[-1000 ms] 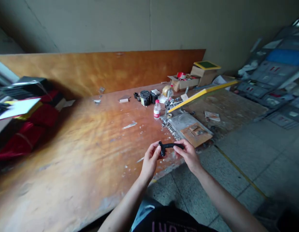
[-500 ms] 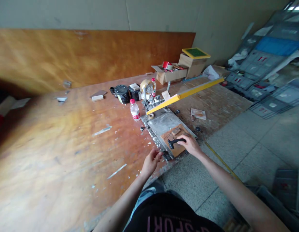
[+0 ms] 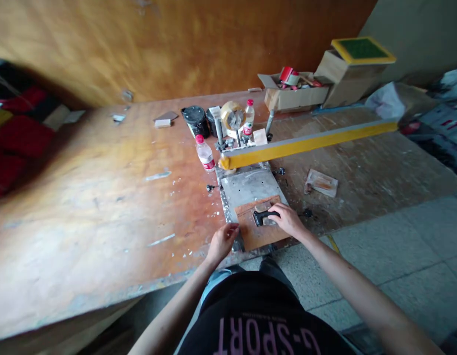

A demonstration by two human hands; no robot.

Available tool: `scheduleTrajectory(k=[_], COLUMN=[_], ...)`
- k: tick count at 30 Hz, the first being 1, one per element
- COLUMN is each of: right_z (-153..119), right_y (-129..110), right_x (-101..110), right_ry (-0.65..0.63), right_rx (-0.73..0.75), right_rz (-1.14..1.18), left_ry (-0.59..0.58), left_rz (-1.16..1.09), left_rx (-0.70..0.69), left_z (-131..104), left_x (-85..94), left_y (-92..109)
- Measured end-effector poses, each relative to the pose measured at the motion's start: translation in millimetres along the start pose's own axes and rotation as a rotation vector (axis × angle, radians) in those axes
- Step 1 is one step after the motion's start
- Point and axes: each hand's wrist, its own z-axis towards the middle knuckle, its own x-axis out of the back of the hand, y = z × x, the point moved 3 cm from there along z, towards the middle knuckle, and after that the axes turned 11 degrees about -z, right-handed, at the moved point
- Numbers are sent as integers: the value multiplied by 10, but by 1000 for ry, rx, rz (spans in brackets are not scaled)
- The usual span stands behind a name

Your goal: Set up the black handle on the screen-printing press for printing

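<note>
My right hand [image 3: 289,220] is closed on the handle of a black T-shaped hand tool [image 3: 261,218], its wider head pointing left. The tool is over a small flat greyish piece [image 3: 265,209] on a brown board [image 3: 256,239]; whether they touch, I cannot tell. Under the board lies a metal base plate [image 3: 246,188] with white-spattered edges. Beside the board's left edge, my left hand [image 3: 223,241] has its fingers curled in, and anything between them is hidden. Behind the plate, a yellow-sided frame [image 3: 309,147] slants out to the right.
A plastic bottle [image 3: 205,154] stands left of the plate; black tubs [image 3: 194,121] and a tape roll [image 3: 232,114] are behind. Open carton [image 3: 298,98] sits at the back right. Clear packet [image 3: 322,182] lies to the right. Black knobs [image 3: 210,188] stick out beside the plate.
The head view has turned and tilted down. My right hand has brought the black tool over the small greyish piece. My left hand stays by the board's left side, its fingers more drawn together.
</note>
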Motion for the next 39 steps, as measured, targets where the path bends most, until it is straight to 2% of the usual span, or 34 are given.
scheduleTrajectory(k=[3,6,12,18,27,39], right_z=[42,68,71,-33,-124,-132], right_y=[90,147,211,224,168,132], right_x=[-17,-32,10,28,-92,-102], right_ry=[-22,-4,37,1,14,69], right_rx=[87,151,276,460,413,410], right_rz=[-1,2,6,-133,-129,-136], left_ry=[168,316,507,504,422,431], left_rz=[51,70,173,288,311,402], left_rx=[49,42,-12,-80,-137,-188], left_z=[-41,-120,-300,-392,-413,-388], left_x=[-176,-353,-653,-783,-809,-786], left_y=[11,19,75,34,-46,-78])
